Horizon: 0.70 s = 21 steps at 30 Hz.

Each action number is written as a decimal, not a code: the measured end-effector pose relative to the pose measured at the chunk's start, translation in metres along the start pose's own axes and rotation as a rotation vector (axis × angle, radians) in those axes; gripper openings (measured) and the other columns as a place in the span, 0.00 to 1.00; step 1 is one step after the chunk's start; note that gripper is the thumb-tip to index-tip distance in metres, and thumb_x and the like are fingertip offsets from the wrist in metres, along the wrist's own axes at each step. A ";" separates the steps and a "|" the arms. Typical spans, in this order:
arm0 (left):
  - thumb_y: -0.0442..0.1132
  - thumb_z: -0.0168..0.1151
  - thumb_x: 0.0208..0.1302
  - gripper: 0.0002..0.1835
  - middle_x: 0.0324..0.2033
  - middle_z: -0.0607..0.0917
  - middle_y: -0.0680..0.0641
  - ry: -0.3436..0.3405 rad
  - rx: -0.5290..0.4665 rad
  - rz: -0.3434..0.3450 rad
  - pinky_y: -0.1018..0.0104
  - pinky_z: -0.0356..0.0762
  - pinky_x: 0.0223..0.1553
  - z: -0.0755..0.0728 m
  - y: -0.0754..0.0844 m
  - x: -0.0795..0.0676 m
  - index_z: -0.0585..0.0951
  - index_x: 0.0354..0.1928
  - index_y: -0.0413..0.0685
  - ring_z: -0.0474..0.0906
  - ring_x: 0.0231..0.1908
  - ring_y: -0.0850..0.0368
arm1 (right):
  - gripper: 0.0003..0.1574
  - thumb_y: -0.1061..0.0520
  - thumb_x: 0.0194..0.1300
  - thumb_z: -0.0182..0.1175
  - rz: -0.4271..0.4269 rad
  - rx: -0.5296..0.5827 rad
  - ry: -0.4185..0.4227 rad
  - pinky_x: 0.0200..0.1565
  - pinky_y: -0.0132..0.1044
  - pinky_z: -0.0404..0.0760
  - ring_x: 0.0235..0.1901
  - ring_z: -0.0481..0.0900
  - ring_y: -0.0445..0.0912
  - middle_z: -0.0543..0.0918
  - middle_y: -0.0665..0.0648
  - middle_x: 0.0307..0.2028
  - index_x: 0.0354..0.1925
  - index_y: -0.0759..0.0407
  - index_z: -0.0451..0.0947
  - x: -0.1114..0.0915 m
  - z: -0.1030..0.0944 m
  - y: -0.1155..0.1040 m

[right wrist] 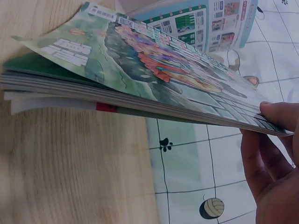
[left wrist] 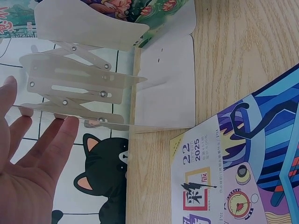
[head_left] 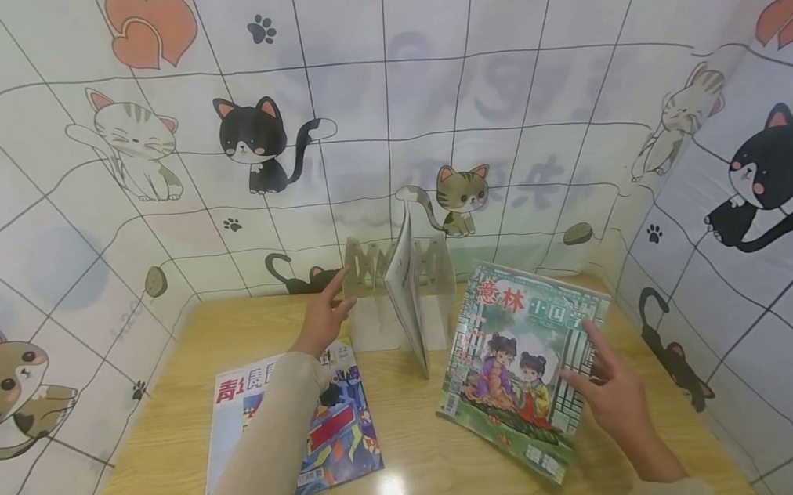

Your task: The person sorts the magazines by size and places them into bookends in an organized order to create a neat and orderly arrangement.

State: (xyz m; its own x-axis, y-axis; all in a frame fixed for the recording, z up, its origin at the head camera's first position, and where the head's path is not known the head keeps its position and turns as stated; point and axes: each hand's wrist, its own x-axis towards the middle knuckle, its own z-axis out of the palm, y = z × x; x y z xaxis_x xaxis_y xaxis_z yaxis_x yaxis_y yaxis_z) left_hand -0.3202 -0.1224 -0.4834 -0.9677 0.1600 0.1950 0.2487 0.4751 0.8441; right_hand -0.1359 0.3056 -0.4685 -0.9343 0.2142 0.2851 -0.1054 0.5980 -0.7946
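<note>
My left hand (head_left: 321,318) is at the left side of a pale expandable book stand (head_left: 368,325), with extended fingertips touching its outer side panel. Crossed, riveted slats (left wrist: 70,93) join the panels of the stand. One thin magazine (head_left: 403,290) stands upright in it, nearly edge-on to the head view. On the right, my right hand (head_left: 615,397) pinches the right edge of a thick green magazine (head_left: 502,372) between thumb and fingers. Two cartoon children are on its cover, which faces up and is tilted. A lower corner of that cover (right wrist: 65,51) curls away from the pages.
Several overlapping magazines (head_left: 345,433) lie flat on the wooden table (head_left: 413,442) at the left, partly under my left sleeve (head_left: 266,455). Behind and at both sides rises a white sheet (head_left: 355,102) with grid lines and cartoon cats, close to the table's edges.
</note>
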 end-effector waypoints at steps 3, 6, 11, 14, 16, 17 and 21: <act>0.41 0.58 0.71 0.34 0.67 0.69 0.39 0.002 0.006 0.004 0.52 0.81 0.46 0.000 0.000 -0.001 0.59 0.75 0.65 0.78 0.53 0.42 | 0.55 0.59 0.59 0.70 -0.005 0.007 0.008 0.33 0.25 0.80 0.48 0.80 0.64 0.79 0.70 0.53 0.75 0.36 0.52 0.000 0.003 -0.003; 0.40 0.58 0.71 0.34 0.67 0.68 0.38 0.000 0.007 0.015 0.52 0.81 0.46 0.000 -0.001 -0.001 0.58 0.75 0.63 0.78 0.53 0.41 | 0.55 0.59 0.59 0.70 -0.007 0.010 0.017 0.34 0.26 0.81 0.47 0.80 0.63 0.79 0.70 0.53 0.75 0.34 0.53 0.000 0.006 -0.006; 0.39 0.58 0.71 0.34 0.67 0.67 0.36 0.002 0.005 0.011 0.51 0.81 0.47 0.000 0.000 -0.001 0.58 0.75 0.62 0.77 0.54 0.39 | 0.55 0.60 0.59 0.70 -0.031 0.010 0.036 0.32 0.26 0.81 0.40 0.84 0.42 0.80 0.69 0.51 0.74 0.33 0.54 -0.002 0.010 -0.010; 0.40 0.58 0.71 0.34 0.67 0.67 0.37 0.003 0.003 0.002 0.51 0.80 0.47 0.000 0.000 -0.001 0.59 0.75 0.64 0.77 0.54 0.39 | 0.55 0.63 0.57 0.71 -0.068 0.011 0.059 0.31 0.24 0.80 0.35 0.79 0.28 0.82 0.69 0.49 0.74 0.35 0.55 -0.003 0.012 -0.011; 0.40 0.58 0.71 0.34 0.68 0.67 0.37 0.001 -0.001 0.001 0.50 0.80 0.48 0.001 0.000 -0.001 0.58 0.75 0.64 0.76 0.55 0.39 | 0.56 0.63 0.57 0.71 -0.094 0.000 0.077 0.30 0.24 0.80 0.33 0.77 0.25 0.82 0.70 0.47 0.74 0.36 0.56 -0.004 0.014 -0.011; 0.40 0.58 0.71 0.34 0.68 0.66 0.36 -0.001 -0.003 0.002 0.50 0.80 0.48 0.001 0.000 -0.001 0.58 0.75 0.64 0.76 0.55 0.39 | 0.56 0.64 0.56 0.71 -0.109 -0.004 0.089 0.30 0.23 0.80 0.32 0.77 0.26 0.83 0.69 0.46 0.74 0.36 0.56 -0.004 0.015 -0.012; 0.40 0.57 0.71 0.34 0.68 0.66 0.36 -0.003 -0.006 0.002 0.50 0.80 0.48 0.000 0.000 -0.001 0.58 0.75 0.63 0.76 0.55 0.38 | 0.56 0.66 0.54 0.72 -0.165 -0.029 0.136 0.28 0.21 0.79 0.30 0.78 0.29 0.84 0.69 0.43 0.74 0.39 0.58 -0.006 0.021 -0.015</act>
State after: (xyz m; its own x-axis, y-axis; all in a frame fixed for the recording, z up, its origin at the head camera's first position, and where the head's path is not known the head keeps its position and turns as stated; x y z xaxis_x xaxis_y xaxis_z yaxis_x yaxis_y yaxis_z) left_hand -0.3193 -0.1222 -0.4837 -0.9670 0.1639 0.1951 0.2504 0.4694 0.8468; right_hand -0.1362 0.2795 -0.4694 -0.8501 0.2126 0.4818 -0.2419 0.6550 -0.7159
